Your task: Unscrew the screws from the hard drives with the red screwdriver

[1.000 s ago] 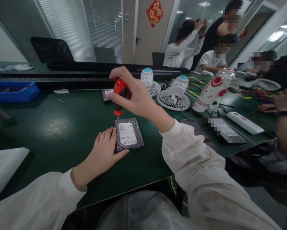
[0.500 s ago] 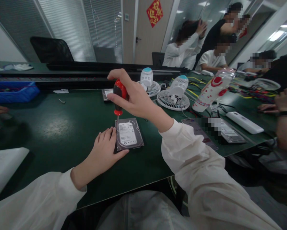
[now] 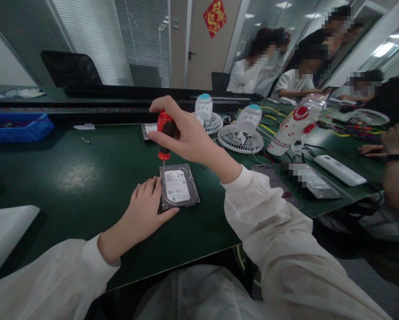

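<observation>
On the green table lies a hard drive [image 3: 177,186], its white label facing up. My left hand [image 3: 146,200] rests flat against the drive's left side, fingers stretched out and thumb spread along its near edge. A red and black screwdriver [image 3: 164,156] stands almost upright in my right hand [image 3: 186,133], which is closed around the handle from above. Its shaft reaches down to the drive's upper left edge, close to my left fingertips. The exact contact of the tip is too small to make out.
Small white fans [image 3: 241,135] and another hard drive [image 3: 149,131] lie beyond my right hand. To the right are a patterned bottle [image 3: 291,126], a white bar-shaped device [image 3: 340,170] and cables. A blue bin [image 3: 17,129] sits far left, a white object [image 3: 8,231] nearer. Other people sit and stand beyond.
My hands, the screwdriver and the hard drive stay practically in place. Another person's hand at the left edge has gone out of view, and people in the background have shifted.
</observation>
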Available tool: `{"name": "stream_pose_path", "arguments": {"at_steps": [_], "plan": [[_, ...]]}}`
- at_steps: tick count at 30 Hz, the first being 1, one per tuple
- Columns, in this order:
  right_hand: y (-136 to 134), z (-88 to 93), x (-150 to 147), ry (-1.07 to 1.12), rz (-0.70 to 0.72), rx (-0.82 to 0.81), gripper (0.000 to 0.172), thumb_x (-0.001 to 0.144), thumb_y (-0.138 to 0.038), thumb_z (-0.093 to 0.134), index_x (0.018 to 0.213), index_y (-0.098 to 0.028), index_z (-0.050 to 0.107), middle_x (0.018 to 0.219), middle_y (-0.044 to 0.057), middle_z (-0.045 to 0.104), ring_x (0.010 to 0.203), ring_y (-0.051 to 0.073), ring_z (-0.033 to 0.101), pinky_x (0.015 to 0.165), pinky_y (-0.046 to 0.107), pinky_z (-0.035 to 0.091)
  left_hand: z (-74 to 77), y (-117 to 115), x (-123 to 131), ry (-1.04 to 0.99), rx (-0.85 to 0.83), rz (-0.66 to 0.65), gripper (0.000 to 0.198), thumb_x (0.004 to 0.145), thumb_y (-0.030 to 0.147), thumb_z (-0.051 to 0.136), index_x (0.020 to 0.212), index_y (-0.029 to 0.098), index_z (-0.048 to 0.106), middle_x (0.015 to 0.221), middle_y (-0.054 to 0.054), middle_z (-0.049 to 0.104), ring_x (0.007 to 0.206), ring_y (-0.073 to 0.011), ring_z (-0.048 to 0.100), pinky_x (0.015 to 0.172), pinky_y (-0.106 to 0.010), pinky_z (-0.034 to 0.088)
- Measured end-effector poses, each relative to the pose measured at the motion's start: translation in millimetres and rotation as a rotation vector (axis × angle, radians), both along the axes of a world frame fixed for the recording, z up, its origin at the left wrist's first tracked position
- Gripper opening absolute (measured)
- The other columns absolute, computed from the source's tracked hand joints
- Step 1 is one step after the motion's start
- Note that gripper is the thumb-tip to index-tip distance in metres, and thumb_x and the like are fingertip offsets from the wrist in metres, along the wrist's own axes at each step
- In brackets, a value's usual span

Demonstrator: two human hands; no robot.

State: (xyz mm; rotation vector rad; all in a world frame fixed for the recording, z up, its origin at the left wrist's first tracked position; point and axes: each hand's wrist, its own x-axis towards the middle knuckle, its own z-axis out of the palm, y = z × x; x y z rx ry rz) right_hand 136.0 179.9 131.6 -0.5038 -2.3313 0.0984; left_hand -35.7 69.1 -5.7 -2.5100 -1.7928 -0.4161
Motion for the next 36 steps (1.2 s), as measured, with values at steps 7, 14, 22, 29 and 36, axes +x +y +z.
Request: {"name": "stream_pose_path", "arguments": {"at_steps": [7,14,22,29,36], "plan": [[-0.3,-0.3,1.8,-0.028,0.048,0.009,0.046,0.104,-0.032,0.029,0.147,-0.016,0.022,0.155,0.014,0.041,0.133,0.021,0.054,0.116,0.044,0.045,2.0,0.0,0.8,0.017,-0.023,0.015,0.088,0.091,0.064,0.051,0.152,0.001,0.039,0.154,-0.03,0.047,0.143,-0.0454,0.044,0.117,-0.065,0.035],[0.5,-1.4,-0.1,-0.005,0.023,-0.001,0.047,0.105,-0.047,0.037,0.142,-0.018,0.032,0.147,0.011,0.05,0.13,0.023,0.058,0.113,0.043,0.049,4.3,-0.1,1.0,0.039,-0.053,0.014,0.089,0.092,0.064,0.051,0.152,-0.001,0.039,0.156,-0.031,0.045,0.145,-0.0445,0.043,0.118,-0.062,0.034],[0.1,0.6,1.1,-0.06,0.013,0.038,0.045,0.107,-0.037,0.031,0.144,-0.013,0.027,0.14,0.012,0.053,0.117,0.018,0.063,0.109,0.039,0.049,2.3,0.1,0.2,0.037,-0.025,0.013,0.087,0.092,0.065,0.049,0.151,0.001,0.04,0.155,-0.03,0.047,0.143,-0.0444,0.045,0.116,-0.063,0.036],[3.7,0.0,0.2,0.027,-0.05,0.081,0.055,0.101,-0.055,0.048,0.139,-0.017,0.035,0.139,0.011,0.055,0.104,0.016,0.068,0.1,0.035,0.054,3.3,0.2,0.1,0.037,-0.028,0.016,0.088,0.092,0.065,0.051,0.151,0.0,0.041,0.155,-0.03,0.047,0.143,-0.0444,0.045,0.117,-0.062,0.036],[-0.9,-2.2,-1.5,0.05,-0.098,0.002,0.053,0.098,-0.061,0.049,0.125,-0.016,0.043,0.11,0.005,0.065,0.101,0.018,0.07,0.096,0.038,0.056,3.5,1.1,0.7,0.06,-0.041,0.016,0.091,0.091,0.065,0.052,0.152,-0.001,0.039,0.155,-0.031,0.046,0.144,-0.0446,0.045,0.118,-0.062,0.036]]}}
